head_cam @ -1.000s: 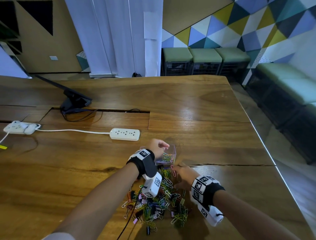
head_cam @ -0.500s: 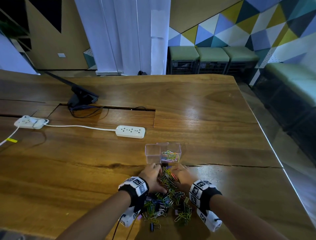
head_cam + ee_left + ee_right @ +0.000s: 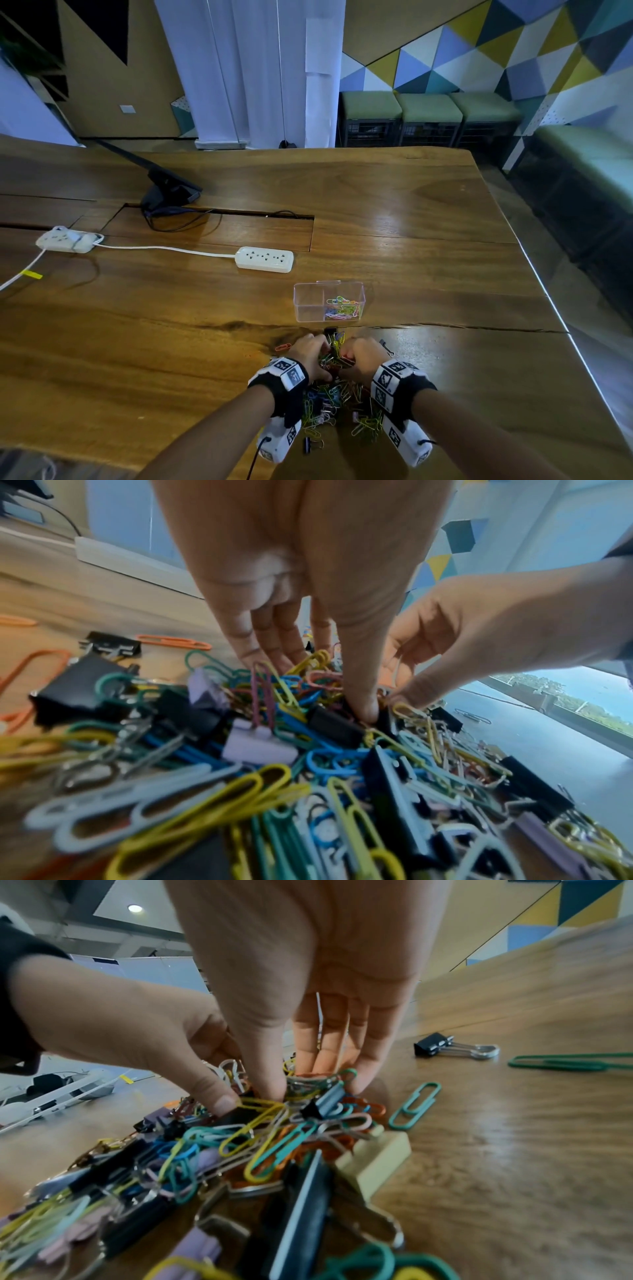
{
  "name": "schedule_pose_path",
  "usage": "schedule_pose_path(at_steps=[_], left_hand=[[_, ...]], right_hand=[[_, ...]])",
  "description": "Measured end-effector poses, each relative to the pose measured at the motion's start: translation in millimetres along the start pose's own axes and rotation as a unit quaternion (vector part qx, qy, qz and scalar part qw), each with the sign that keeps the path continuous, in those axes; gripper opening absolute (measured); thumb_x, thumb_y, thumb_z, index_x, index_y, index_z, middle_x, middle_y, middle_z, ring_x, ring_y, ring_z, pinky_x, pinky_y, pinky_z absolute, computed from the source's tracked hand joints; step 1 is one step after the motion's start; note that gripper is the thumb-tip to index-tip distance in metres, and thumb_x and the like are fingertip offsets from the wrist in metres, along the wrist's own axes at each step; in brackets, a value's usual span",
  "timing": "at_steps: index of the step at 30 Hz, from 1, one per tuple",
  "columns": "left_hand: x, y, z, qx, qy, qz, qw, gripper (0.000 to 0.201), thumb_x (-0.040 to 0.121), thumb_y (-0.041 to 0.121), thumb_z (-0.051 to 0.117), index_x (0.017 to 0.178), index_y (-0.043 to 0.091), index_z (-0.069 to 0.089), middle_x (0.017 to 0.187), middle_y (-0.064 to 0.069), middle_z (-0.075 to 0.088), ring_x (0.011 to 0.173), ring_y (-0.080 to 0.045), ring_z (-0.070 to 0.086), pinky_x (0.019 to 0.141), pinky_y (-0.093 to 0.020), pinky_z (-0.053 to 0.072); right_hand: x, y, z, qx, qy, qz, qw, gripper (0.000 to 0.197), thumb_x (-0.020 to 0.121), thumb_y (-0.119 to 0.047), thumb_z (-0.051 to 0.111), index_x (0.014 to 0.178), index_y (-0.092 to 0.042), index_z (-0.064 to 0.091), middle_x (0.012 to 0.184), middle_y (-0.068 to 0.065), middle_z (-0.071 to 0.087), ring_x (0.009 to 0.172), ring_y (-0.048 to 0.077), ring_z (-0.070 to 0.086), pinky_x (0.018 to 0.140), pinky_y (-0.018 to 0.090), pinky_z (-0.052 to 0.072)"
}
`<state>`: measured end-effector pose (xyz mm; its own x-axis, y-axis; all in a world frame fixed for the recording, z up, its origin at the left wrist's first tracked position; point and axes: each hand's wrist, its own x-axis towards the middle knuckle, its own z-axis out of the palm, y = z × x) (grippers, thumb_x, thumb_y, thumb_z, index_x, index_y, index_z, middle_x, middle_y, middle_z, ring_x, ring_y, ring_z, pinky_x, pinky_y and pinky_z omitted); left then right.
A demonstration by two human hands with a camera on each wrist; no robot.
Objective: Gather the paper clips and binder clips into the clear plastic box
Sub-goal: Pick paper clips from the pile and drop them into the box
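A heap of coloured paper clips and black and pastel binder clips (image 3: 334, 397) lies on the wooden table near me. The clear plastic box (image 3: 310, 301) stands just beyond it, with paper clips in its right compartment and the left one bare. Both hands dig into the far end of the heap. My left hand (image 3: 315, 349) (image 3: 318, 688) pinches clips between thumb and fingers, its thumb beside a black binder clip (image 3: 334, 727). My right hand (image 3: 349, 353) (image 3: 301, 1080) pinches a small bunch of clips. The two hands almost touch.
A white power strip (image 3: 264, 259) lies behind the box and another (image 3: 66, 241) at far left, joined by a cord. A black stand (image 3: 171, 195) is at the back. A stray black binder clip (image 3: 441, 1047) and green paper clip (image 3: 414, 1104) lie right of the heap. The table's edge (image 3: 541, 284) runs along the right.
My left hand has come back from over the box to the heap. Both hands now work side by side at the heap's far end.
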<state>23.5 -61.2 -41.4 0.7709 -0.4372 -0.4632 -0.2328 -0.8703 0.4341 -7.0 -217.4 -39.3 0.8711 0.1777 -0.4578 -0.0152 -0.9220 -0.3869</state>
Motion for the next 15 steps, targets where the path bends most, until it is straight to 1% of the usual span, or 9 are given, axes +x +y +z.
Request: schedule_pose_path(at_steps=[2,3,5,7,9,10,12,13,15], left_hand=[[0.0,-1.5,0.9,-0.008,0.004,-0.003,1.0,0.049,0.071,0.028,0.079,0.112,0.017,0.054,0.119,-0.006,0.053,0.11,-0.021,0.052,0.09,-0.03,0.042],[-0.1,-2.5,1.1,-0.013,0.007,-0.004,1.0,0.047,0.071,0.028,0.079,0.111,0.017,0.056,0.118,-0.005,0.054,0.11,-0.021,0.053,0.089,-0.03,0.042],[0.3,-4.5,0.9,-0.026,0.011,-0.004,1.0,0.044,0.07,0.028,0.079,0.109,0.018,0.059,0.117,-0.005,0.056,0.109,-0.02,0.054,0.089,-0.029,0.043],[0.1,-5.5,-0.8,-0.039,0.012,-0.004,0.999,0.043,0.068,0.028,0.081,0.106,0.019,0.062,0.115,-0.004,0.058,0.107,-0.02,0.056,0.088,-0.029,0.045],[-0.1,-6.1,-2.6,-0.05,0.002,0.001,0.999,0.044,0.066,0.031,0.083,0.104,0.02,0.063,0.113,-0.002,0.059,0.106,-0.019,0.057,0.089,-0.031,0.048],[0.0,-6.6,-3.2,-0.054,-0.006,0.003,0.999,0.046,0.065,0.033,0.083,0.104,0.021,0.063,0.114,-0.001,0.059,0.107,-0.018,0.057,0.09,-0.031,0.049],[-0.5,-7.4,-4.7,-0.059,-0.019,0.001,0.998,0.05,0.064,0.038,0.083,0.107,0.022,0.062,0.115,0.001,0.057,0.108,-0.016,0.055,0.091,-0.031,0.049],[-0.6,-7.7,-5.1,-0.06,-0.023,-0.001,0.998,0.051,0.065,0.041,0.081,0.108,0.023,0.062,0.116,0.001,0.057,0.108,-0.016,0.055,0.09,-0.029,0.048],[-0.6,-7.7,-5.6,-0.057,-0.026,-0.003,0.998,0.051,0.068,0.046,0.077,0.11,0.022,0.062,0.114,0.001,0.058,0.105,-0.015,0.056,0.084,-0.026,0.047]], right_hand=[[0.1,-0.5,-2.1,0.005,-0.007,0.002,1.0,0.033,0.084,-0.026,0.064,0.113,-0.011,0.061,0.115,0.008,0.062,0.098,0.02,0.057,0.082,0.027,0.042],[-0.2,-0.5,-3.2,0.004,-0.01,0.002,1.0,0.03,0.086,-0.022,0.062,0.113,-0.011,0.062,0.116,0.009,0.063,0.097,0.021,0.057,0.081,0.027,0.042],[-0.9,1.4,-4.0,0.012,-0.013,0.003,1.0,0.026,0.088,-0.019,0.06,0.112,-0.01,0.063,0.115,0.009,0.063,0.099,0.021,0.058,0.085,0.026,0.043],[-2.8,3.6,-3.9,0.03,-0.008,0.006,1.0,0.023,0.086,-0.021,0.061,0.105,-0.009,0.066,0.105,0.007,0.066,0.089,0.016,0.056,0.081,0.025,0.044],[-6.2,5.7,-4.2,0.049,0.004,0.017,0.999,0.018,0.085,-0.022,0.062,0.096,-0.01,0.069,0.089,0.002,0.065,0.083,0.015,0.057,0.076,0.024,0.044],[-7.5,6.7,-4.6,0.056,0.01,0.023,0.998,0.016,0.084,-0.023,0.063,0.093,-0.01,0.069,0.084,0.0,0.062,0.082,0.016,0.058,0.075,0.025,0.045],[-9.1,8.8,-5.8,0.063,0.015,0.03,0.997,0.014,0.084,-0.023,0.064,0.091,-0.011,0.068,0.081,-0.003,0.06,0.084,0.015,0.06,0.078,0.025,0.048],[-8.9,10.6,-6.7,0.064,0.015,0.032,0.997,0.011,0.084,-0.023,0.064,0.088,-0.013,0.068,0.08,-0.004,0.06,0.086,0.015,0.061,0.08,0.024,0.048],[-8.5,13.9,-10.7,0.069,0.021,0.036,0.997,0.006,0.083,-0.023,0.066,0.079,-0.02,0.064,0.077,-0.008,0.058,0.091,0.015,0.063,0.081,0.023,0.048]])
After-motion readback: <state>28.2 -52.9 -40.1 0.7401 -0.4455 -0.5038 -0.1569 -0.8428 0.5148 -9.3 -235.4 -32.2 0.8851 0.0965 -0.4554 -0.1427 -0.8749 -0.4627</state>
